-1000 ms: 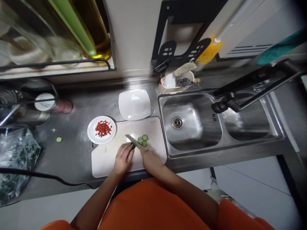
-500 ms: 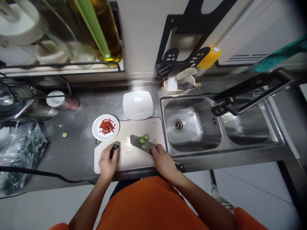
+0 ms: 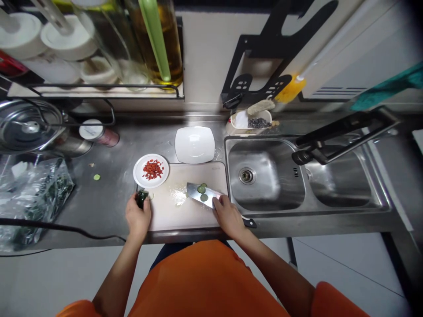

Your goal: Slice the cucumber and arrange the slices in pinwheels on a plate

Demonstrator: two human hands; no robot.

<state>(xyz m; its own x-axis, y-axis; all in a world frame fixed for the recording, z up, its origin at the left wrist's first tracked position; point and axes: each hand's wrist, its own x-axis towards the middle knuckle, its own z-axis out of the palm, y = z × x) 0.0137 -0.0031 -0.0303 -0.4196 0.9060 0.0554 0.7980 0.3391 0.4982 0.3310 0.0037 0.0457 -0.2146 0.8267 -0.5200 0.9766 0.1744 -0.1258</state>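
Note:
My right hand [image 3: 228,215] is closed round a kitchen knife [image 3: 210,200], its wide blade held over the cutting board [image 3: 165,215] and its black handle end sticking out past my palm. Several cucumber slices [image 3: 202,189] lie on or against the blade. At the board's left edge, my left hand [image 3: 139,216] grips a dark green cucumber piece [image 3: 142,198] between thumb and fingers. Just beyond that hand, a round white plate [image 3: 139,169] holds small red dried berries [image 3: 153,169]. Wet patches shine on the middle of the board.
A square white dish [image 3: 194,145] stands behind the board. To the right is a double sink [image 3: 264,171] with a black faucet [image 3: 317,141]. A plastic bag of greens [image 3: 42,198] and a lidded pot [image 3: 29,127] are at left. One cucumber slice [image 3: 97,177] lies on the counter.
My left hand has moved left with the cucumber piece, from over the board to its left edge. The knife blade has tilted and now catches the light. The camera view has shifted slightly.

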